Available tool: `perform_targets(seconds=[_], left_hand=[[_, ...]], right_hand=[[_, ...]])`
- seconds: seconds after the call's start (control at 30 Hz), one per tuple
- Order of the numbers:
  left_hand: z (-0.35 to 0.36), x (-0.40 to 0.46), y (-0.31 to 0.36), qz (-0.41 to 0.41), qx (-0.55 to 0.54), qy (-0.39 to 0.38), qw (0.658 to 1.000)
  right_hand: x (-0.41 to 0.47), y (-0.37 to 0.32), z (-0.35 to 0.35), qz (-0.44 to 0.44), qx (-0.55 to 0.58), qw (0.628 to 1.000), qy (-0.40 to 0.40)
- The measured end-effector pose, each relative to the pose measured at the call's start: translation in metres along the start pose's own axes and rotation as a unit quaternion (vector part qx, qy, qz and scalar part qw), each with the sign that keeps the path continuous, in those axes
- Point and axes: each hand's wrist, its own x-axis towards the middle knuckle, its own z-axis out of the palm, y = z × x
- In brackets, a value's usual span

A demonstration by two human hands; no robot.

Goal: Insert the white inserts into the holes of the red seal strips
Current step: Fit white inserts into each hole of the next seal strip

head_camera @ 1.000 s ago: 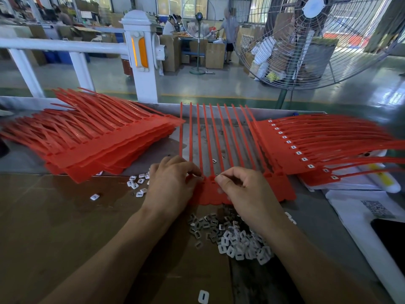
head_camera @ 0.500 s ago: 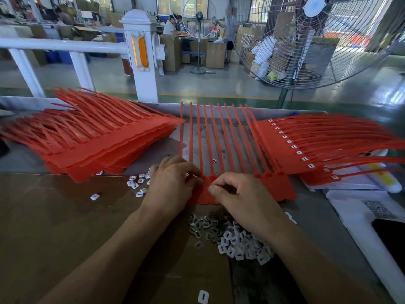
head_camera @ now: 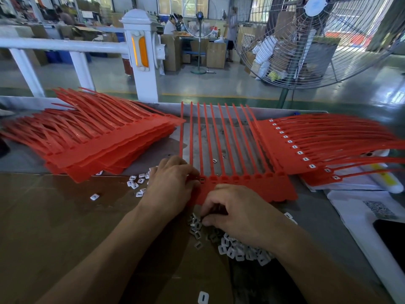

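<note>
left hand (head_camera: pixel 169 185) presses curled fingers on the red seal strip (head_camera: pixel 247 189); right hand (head_camera: pixel 238 212) pinches at the pile of white inserts (head_camera: pixel 236 246) on the desk (head_camera: pixel 315 216)

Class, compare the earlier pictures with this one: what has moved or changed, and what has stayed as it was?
The right hand has drawn back off the red seal strip to the pile of white inserts, fingers curled among them. The left hand stays on the strip's left end; both red stacks are unmoved.
</note>
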Motion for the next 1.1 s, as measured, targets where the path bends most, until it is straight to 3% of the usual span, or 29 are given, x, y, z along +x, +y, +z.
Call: perform_targets(seconds=[0.63,0.97,1.1], left_hand=[[-0.017,-0.011,0.005,-0.005,-0.009,-0.031,0.999],[-0.02,-0.015,0.008,-0.007,-0.008,-0.041,0.999],[-0.018,-0.015,0.008,-0.007,-0.018,-0.037,0.999]], right_hand=[[-0.001,0.002,-0.003,-0.026,-0.024,0.999,-0.01],[-0.003,0.004,-0.004,-0.022,0.086,0.996,0.028],[0.0,0.007,-0.003,-0.008,0.13,0.987,0.094]])
